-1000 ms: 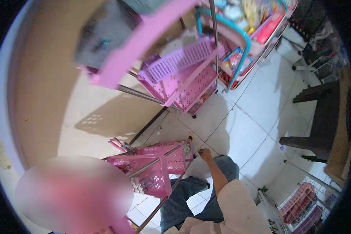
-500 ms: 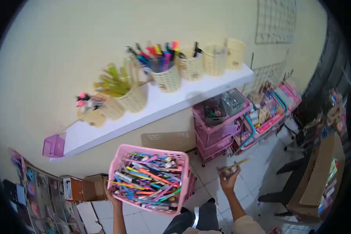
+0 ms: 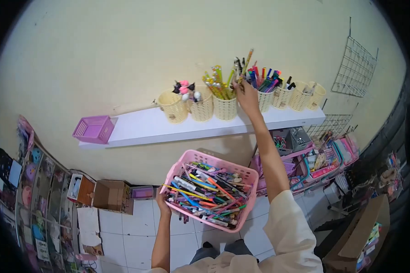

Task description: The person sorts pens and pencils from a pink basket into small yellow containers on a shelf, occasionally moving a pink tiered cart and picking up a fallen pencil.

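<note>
My left hand (image 3: 164, 204) grips the left side of a pink plastic basket (image 3: 253, 182), which is heaped with mixed pens, pencils and markers (image 3: 209, 195). Up at the wall shelf, my right hand (image 3: 247, 98) is closed on a yellow patterned pencil (image 3: 247, 63) that points upward. Just left of that hand, a cream woven cup (image 3: 225, 109) holds a bunch of similar yellow pencils (image 3: 219, 84). To its right stands a cup of coloured markers (image 3: 265, 100), partly covered by the hand. The fingertips are partly hidden among the stationery.
On the white shelf (image 3: 141, 127) are more cream cups (image 3: 173, 107) and a purple basket (image 3: 94, 129). Below right stand trolleys with goods (image 3: 321, 161). Cardboard boxes (image 3: 111, 195) and a display rack (image 3: 43, 200) are at left; an open carton (image 3: 360, 227) is at lower right.
My right hand has risen from low beside the basket to the shelf cups, carrying the yellow pencil. The view has turned, and my left hand still holds the pink basket.
</note>
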Motion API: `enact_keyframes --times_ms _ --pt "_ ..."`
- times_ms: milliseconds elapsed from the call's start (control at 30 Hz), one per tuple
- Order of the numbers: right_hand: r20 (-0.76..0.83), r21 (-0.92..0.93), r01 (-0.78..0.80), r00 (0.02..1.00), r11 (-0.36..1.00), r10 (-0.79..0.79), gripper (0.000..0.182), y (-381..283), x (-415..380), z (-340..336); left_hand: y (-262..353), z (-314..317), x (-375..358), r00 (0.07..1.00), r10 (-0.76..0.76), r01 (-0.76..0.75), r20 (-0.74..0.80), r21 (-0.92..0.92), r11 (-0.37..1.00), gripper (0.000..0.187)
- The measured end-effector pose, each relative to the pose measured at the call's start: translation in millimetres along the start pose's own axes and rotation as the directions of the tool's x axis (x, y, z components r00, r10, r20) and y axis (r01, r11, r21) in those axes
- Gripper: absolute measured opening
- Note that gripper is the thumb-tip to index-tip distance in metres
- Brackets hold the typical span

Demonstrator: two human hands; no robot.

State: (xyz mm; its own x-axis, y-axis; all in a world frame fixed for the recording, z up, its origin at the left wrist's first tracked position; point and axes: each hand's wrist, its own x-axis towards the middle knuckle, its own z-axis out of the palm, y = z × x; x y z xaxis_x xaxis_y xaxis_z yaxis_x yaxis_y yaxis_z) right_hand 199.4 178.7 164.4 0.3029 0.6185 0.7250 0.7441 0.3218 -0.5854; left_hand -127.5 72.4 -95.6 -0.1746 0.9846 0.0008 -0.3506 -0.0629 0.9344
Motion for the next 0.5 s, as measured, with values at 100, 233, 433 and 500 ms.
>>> enact_keyframes --times_ms 100,233,433,500 --pt "0.029 0.129 -0.118 0.993 0.985 0.115 0.022 19.2 3.9 11.3 3.6 0.2 -0.3 0.999 -0.025 0.025 0.02 -0.023 0.999 0.045" --pt "0.06 -0.069 -0.071 0.995 0.995 0.075 0.024 20.3 6.8 14.0 -0.3 2.1 0.5 0.999 0.033 -0.032 0.015 -0.039 0.999 0.045" --pt "-0.007 -0.075 0.013 1.0 0.997 -0.013 0.021 11.4 -1.2 11.6 -0.5 -1.1 3.7 0.996 0.049 -0.049 0.072 -0.009 0.999 0.043" --pt "-0.002 -0.058 0.01 1.0 0.998 -0.01 0.021 15.6 -3.6 11.9 -6.4 -0.5 2.4 1.0 0.027 -0.028 -0.004 -0.024 0.999 0.042"
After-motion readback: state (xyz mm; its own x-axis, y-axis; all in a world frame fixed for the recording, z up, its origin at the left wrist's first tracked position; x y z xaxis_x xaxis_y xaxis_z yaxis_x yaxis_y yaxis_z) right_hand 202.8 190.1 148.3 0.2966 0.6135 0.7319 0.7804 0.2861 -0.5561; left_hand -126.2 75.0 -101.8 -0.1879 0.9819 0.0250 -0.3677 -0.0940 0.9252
